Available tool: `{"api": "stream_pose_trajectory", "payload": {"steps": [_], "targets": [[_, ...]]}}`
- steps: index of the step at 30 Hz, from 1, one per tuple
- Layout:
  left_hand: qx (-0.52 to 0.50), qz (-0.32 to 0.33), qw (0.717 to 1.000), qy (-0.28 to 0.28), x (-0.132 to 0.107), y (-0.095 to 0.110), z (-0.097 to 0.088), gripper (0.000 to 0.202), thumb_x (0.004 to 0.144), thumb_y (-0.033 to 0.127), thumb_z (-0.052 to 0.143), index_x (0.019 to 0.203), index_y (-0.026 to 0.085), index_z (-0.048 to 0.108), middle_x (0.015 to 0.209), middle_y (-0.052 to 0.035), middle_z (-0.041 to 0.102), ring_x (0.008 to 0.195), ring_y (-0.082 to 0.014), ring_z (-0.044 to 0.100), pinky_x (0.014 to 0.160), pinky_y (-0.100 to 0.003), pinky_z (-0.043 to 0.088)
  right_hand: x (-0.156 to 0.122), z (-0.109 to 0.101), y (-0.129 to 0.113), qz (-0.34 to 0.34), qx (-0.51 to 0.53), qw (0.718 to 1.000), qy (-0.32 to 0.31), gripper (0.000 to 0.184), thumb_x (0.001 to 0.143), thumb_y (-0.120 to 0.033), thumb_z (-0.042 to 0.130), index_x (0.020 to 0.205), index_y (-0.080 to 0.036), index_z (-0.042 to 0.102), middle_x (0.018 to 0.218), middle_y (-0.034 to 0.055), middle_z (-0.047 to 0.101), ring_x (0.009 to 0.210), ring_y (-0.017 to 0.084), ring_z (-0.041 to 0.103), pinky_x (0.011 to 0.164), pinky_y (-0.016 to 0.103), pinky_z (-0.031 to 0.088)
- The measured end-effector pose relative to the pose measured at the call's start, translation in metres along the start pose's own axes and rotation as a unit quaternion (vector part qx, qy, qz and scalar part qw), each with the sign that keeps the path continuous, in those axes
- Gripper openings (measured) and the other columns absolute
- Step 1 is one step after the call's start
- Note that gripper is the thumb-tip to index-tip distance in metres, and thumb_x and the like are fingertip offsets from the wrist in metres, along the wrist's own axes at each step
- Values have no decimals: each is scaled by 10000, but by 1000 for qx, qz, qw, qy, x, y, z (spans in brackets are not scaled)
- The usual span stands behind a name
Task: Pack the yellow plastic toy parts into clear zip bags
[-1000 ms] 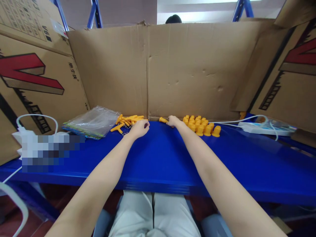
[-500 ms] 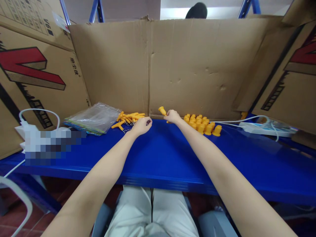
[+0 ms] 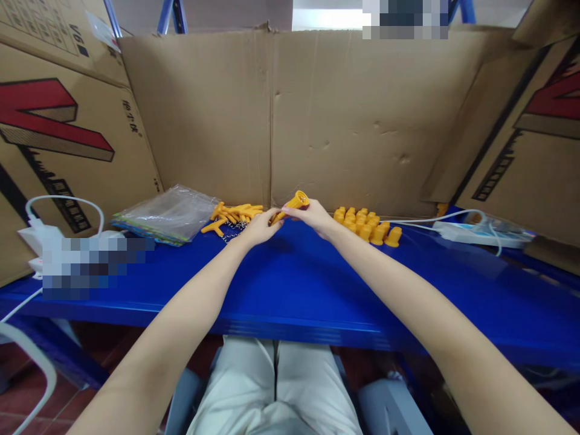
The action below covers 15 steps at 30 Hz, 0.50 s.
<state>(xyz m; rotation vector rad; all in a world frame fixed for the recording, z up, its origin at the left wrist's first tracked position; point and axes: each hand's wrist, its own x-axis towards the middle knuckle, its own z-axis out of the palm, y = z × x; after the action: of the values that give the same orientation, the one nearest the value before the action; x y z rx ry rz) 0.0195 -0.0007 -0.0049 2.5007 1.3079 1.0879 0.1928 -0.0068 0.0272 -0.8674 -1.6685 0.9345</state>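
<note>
A yellow piece with a flared, hollow end (image 3: 301,199) is held slantwise just above the blue table, its wide mouth up and to the right. My right hand (image 3: 316,215) is closed around its upper part. Closed too, my left hand (image 3: 261,227) grips the narrow lower end, partly hiding it. Beside my left hand lies a pile of yellow T-shaped handles (image 3: 235,211) with small metal chains (image 3: 233,226). Rows of yellow flanged caps (image 3: 362,223) stand upright to the right of my right hand.
Clear plastic bags (image 3: 170,211) lie stacked at left, near a white device with a cable (image 3: 49,235). A white power strip (image 3: 480,234) rests at right. Cardboard walls (image 3: 362,121) enclose the back and sides of the blue table (image 3: 294,290).
My right hand has brought the yellow flared piece left and turned its wide mouth upward. My left hand has closed on its lower end.
</note>
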Motion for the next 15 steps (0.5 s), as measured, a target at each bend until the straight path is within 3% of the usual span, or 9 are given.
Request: {"api": "stream_pose_trajectory", "payload": {"steps": [4, 8, 12, 15], "targets": [[56, -26, 997, 42, 0, 2, -3, 312, 819, 330, 499, 1071, 196, 623, 777, -20, 656, 722, -179, 598, 675, -277, 437, -9, -14, -3, -2, -68, 997, 30, 261, 743, -326, 681, 928, -160, 601, 915, 58, 682, 764, 141, 634, 688, 272, 503], [99, -42, 992, 73, -1, 7, -9, 301, 758, 268, 559, 1047, 218, 625, 828, -20, 673, 785, -194, 614, 723, -284, 437, -19, -23, 2, -21, -183, 983, 25, 258, 769, -340, 654, 940, -154, 600, 918, 64, 682, 781, 155, 623, 702, 279, 498], [121, -26, 989, 86, -3, 10, -14, 317, 744, 228, 572, 1059, 224, 608, 936, -28, 690, 867, -201, 627, 784, -287, 445, -25, -30, 7, -56, -296, 953, -7, 273, 780, -389, 633, 902, -145, 617, 842, 44, 672, 784, 169, 598, 708, 275, 463], [135, -7, 987, 87, -3, 12, -15, 310, 745, 216, 567, 1053, 218, 604, 1005, -43, 687, 934, -216, 627, 820, -300, 446, -26, -34, 9, -89, -372, 923, -24, 269, 808, -380, 606, 941, -148, 633, 903, 54, 680, 834, 183, 604, 756, 278, 437]]}}
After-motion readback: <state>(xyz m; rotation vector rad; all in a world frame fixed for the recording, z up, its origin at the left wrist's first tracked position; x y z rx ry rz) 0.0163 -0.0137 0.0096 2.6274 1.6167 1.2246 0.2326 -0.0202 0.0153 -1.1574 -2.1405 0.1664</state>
